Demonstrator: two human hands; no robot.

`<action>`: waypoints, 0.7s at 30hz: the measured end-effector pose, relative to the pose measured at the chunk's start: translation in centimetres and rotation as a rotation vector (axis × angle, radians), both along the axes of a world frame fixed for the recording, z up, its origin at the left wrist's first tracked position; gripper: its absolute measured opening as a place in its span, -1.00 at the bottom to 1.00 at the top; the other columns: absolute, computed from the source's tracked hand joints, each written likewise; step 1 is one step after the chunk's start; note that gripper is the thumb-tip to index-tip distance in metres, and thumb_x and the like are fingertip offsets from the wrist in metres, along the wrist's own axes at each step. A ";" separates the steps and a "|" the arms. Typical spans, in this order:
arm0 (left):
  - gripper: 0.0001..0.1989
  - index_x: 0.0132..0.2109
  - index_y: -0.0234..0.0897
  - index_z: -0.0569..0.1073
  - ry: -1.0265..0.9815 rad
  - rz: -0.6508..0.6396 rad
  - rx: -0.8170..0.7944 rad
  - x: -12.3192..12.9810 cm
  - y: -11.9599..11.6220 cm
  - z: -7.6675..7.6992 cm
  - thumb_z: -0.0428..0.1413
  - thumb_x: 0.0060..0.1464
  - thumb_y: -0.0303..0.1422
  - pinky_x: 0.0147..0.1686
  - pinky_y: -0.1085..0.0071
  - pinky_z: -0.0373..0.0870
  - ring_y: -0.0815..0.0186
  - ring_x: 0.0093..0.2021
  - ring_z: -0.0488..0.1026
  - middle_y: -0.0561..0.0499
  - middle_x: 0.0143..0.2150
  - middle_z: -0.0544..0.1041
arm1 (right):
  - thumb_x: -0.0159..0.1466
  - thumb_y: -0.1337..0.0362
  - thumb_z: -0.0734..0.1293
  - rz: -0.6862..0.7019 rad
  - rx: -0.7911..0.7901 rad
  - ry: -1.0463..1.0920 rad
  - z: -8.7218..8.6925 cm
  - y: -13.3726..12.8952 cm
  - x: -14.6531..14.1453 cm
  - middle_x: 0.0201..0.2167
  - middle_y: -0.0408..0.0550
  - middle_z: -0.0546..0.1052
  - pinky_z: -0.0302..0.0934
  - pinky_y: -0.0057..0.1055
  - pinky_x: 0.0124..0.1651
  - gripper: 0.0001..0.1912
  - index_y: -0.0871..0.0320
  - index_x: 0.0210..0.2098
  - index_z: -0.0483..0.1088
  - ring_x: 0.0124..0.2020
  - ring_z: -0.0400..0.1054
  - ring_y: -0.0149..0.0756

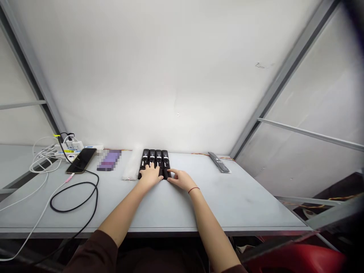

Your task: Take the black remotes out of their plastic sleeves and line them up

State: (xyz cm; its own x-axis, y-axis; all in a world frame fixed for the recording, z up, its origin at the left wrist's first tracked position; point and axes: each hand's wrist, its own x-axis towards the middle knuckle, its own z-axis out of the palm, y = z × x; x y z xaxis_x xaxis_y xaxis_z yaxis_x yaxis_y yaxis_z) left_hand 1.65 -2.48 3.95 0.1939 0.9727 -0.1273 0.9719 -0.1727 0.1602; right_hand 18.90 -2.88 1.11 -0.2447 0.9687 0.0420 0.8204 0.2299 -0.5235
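Observation:
Several black remote controls (pixel 159 154) lie side by side on the grey table (pixel 227 204), their label sides up. My left hand (pixel 150 176) rests across the lower part of the row with its fingers spread. At the right edge of the row, my right hand (pixel 182 179) touches the rightmost remote with its thumb and fingertips apart. Just left of the row lies a stack of clear plastic sleeves (pixel 132 166). Another remote (pixel 218 162), in clear wrap, lies apart at the right with its buttons up.
At the left are a phone (pixel 82 160), a blurred purple item (pixel 109 160), a power strip with plugs (pixel 76 145), and white and black cables (pixel 96 189) running over the table's front edge. A white wall and metal frame posts stand behind and beside.

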 end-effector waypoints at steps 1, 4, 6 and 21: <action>-0.52 0.10 -0.19 0.30 -0.002 0.000 0.000 0.0 0.0 0.0 -0.03 0.06 -0.11 -0.10 -0.01 0.29 -0.07 0.13 0.16 -0.24 0.19 0.19 | 0.14 0.15 0.30 0.005 0.000 0.003 0.0 0.0 0.0 -0.51 -0.15 0.44 0.10 -0.47 -0.36 -0.55 0.06 0.03 0.37 -0.46 0.30 -0.34; -0.51 0.09 -0.20 0.32 -0.007 0.002 -0.002 0.0 0.0 0.0 -0.03 0.06 -0.10 -0.10 0.00 0.29 -0.07 0.13 0.16 -0.23 0.19 0.19 | 0.12 0.14 0.31 0.020 -0.004 0.030 -0.1 0.0 0.0 -0.54 -0.18 0.42 0.10 -0.46 -0.38 -0.50 0.07 0.06 0.33 -0.48 0.28 -0.35; -0.51 0.10 -0.21 0.32 -0.016 -0.001 0.002 -0.1 0.0 0.1 -0.03 0.06 -0.10 -0.10 0.01 0.29 -0.06 0.13 0.16 -0.23 0.19 0.19 | 0.12 0.11 0.31 0.015 -0.006 0.070 -0.2 -0.1 0.1 -0.55 -0.19 0.40 0.11 -0.45 -0.39 -0.44 0.08 0.11 0.27 -0.49 0.27 -0.34; -0.61 0.03 -0.16 0.39 -0.145 -0.167 0.239 0.1 0.0 0.5 -0.11 0.15 -0.15 -0.10 0.17 0.27 0.06 0.00 0.29 -0.15 -0.01 0.38 | 0.16 0.24 0.26 -0.945 0.105 0.039 0.0 3.4 15.6 0.22 0.35 0.03 -0.10 -0.03 0.14 -0.44 0.22 0.15 0.17 0.27 -0.13 0.14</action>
